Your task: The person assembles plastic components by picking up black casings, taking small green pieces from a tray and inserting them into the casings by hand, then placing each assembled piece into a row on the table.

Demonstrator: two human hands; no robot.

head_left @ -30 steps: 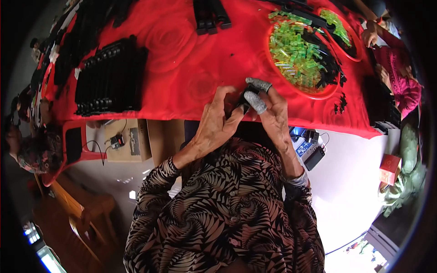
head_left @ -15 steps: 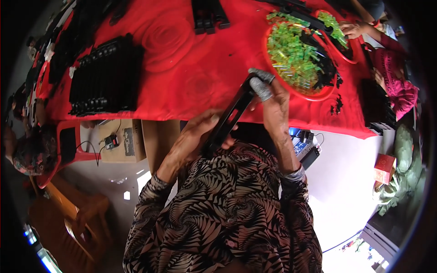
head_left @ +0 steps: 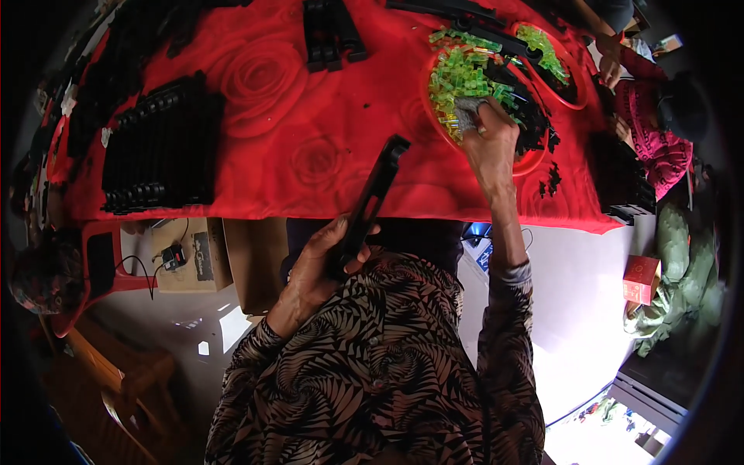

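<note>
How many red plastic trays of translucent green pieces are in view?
2: the nearer red plastic tray, under the right hand, and the farther red tray, beyond it to the upper right. Others may be hidden.

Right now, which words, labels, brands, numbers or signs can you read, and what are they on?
Nothing clear enough to quote.
Cardboard box: dark printing, too small.
Red box: pale markings, too small.
Blue-and-white panel: characters, partly hidden.
Pink garment: dark lettering-like marks, blurred.
</note>
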